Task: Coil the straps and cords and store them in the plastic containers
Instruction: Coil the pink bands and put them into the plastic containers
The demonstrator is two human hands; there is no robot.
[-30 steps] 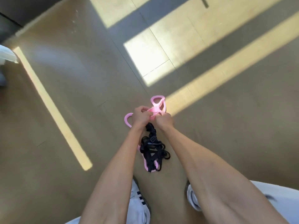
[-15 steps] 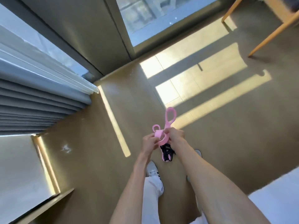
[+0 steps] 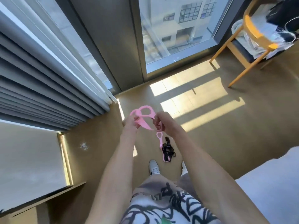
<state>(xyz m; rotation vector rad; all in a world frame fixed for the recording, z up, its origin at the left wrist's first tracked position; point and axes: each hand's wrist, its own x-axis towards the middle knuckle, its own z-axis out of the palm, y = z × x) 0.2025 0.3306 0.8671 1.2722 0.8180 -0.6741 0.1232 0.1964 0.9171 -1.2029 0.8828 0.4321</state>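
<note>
Head view: a person stood on a tan floor (image 3: 226, 143) beside tall windows, arms stretched forward and down
Windows: glass panes (image 3: 169, 38) along the far edge of the floor, grey curtain (image 3: 40, 81) folded at the left
Chair: a wooden chair (image 3: 239, 50) stood in the far right corner of the floor, its seat heaped with items too blurred to name
Sunlight: bright bars lay across the floor below the glass
Pink strap: a looped pink strap (image 3: 145, 117) was held up between both hands, above the floor; its lower end hung down to the tangle
Black cords: a small tangle of black cords (image 3: 168, 151) lay on the floor with more pink loops, just ahead of a white shoe (image 3: 154, 168)
Left hand: the left hand (image 3: 131, 125) had fingers curled around the strap's wide part
Right hand: the right hand (image 3: 163, 122) had fingers curled, pinching a pink loop
</note>
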